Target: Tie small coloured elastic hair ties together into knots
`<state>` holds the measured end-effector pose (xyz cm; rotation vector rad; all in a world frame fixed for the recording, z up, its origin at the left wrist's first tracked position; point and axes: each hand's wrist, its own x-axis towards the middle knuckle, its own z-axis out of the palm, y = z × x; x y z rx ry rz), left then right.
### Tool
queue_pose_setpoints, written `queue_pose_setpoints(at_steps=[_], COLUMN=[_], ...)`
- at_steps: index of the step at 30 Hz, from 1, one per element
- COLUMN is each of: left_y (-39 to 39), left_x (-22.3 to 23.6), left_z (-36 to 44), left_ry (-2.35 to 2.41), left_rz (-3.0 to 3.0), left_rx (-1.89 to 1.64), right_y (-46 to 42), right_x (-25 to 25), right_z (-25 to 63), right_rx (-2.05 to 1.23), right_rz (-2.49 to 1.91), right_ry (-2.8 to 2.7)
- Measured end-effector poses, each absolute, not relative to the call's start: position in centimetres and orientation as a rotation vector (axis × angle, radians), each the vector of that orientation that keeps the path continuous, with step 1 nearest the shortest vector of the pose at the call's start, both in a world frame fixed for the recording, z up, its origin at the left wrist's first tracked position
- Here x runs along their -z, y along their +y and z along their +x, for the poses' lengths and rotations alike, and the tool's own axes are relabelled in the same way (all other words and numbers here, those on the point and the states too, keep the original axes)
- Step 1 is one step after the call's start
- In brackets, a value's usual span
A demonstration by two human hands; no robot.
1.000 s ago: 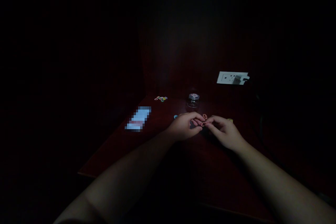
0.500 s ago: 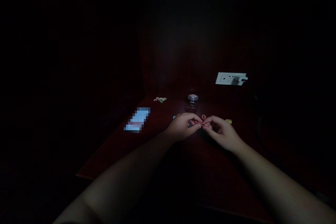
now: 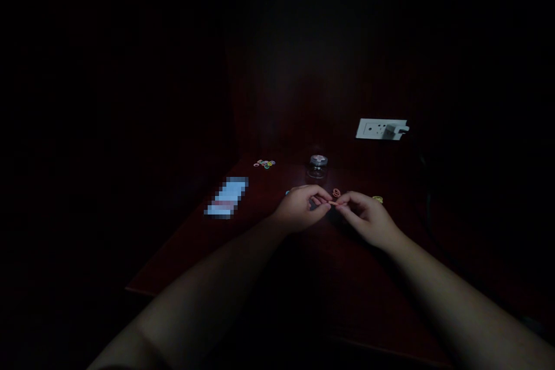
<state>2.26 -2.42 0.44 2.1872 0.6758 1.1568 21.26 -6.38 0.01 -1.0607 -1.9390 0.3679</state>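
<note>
Between the fingertips of both hands, low over the dark red table (image 3: 243, 248), is a small orange hair tie (image 3: 333, 203). My left hand (image 3: 301, 208) pinches its left end, while my right hand (image 3: 368, 217) pinches the right end. Just behind the fingers lie several more orange hair ties (image 3: 336, 192). A few yellow ones (image 3: 378, 200) rest beyond my right hand. Something light blue (image 3: 287, 192) peeks out behind my left hand, mostly hidden by it.
A clear jar (image 3: 318, 167) with a lid stands behind my hands. To the left lies a bright, pixelated phone-like slab (image 3: 228, 198). Several mixed-colour hair ties (image 3: 265, 163) are piled at the back left. A wall socket (image 3: 373, 128) holds a plug, and a dark cable hangs at right.
The orange hair tie, a visible loop before, now looks like a narrow, flattened strip between my fingertips. Both hands have stayed almost in place.
</note>
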Motion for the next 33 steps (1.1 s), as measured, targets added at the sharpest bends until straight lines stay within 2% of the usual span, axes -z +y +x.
queue_pose_setpoints(at_steps=[33], left_y=[-2.62], left_x=[-0.56], left_z=[2.18], left_ry=[0.733], left_rz=[2.260], left_rx=[-1.147], right_y=[-6.81], right_x=[-0.30], right_z=[21.02], right_rx=[-0.347], right_rz=[-1.046], right_ry=[-1.993])
